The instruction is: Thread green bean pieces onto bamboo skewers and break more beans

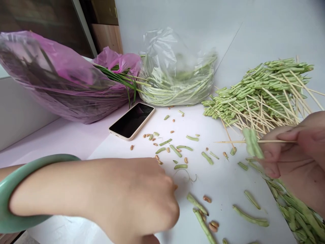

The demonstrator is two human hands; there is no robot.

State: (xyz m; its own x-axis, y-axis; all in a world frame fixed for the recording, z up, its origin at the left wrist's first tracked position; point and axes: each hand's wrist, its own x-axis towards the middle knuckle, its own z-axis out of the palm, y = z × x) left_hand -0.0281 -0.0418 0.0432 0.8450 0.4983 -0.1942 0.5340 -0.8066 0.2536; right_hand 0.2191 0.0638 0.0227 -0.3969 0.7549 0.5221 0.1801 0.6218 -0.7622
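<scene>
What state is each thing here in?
Left hand: curled, grip hidden
Right hand: closed on skewer
Skewer: through bean pieces
Phone: face up, dark
Pink bag: filled, stalks protruding
Clear bag: filled
Skewered beans: piled
Loose seeds: scattered
Bean heap: unskewered
Bangle: worn

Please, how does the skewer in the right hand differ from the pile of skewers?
The held skewer is in the right hand; the skewer pile lies farther back. The held skewer carries few bean pieces; the skewer pile bears many. Both show pale wood with green pieces.
</scene>
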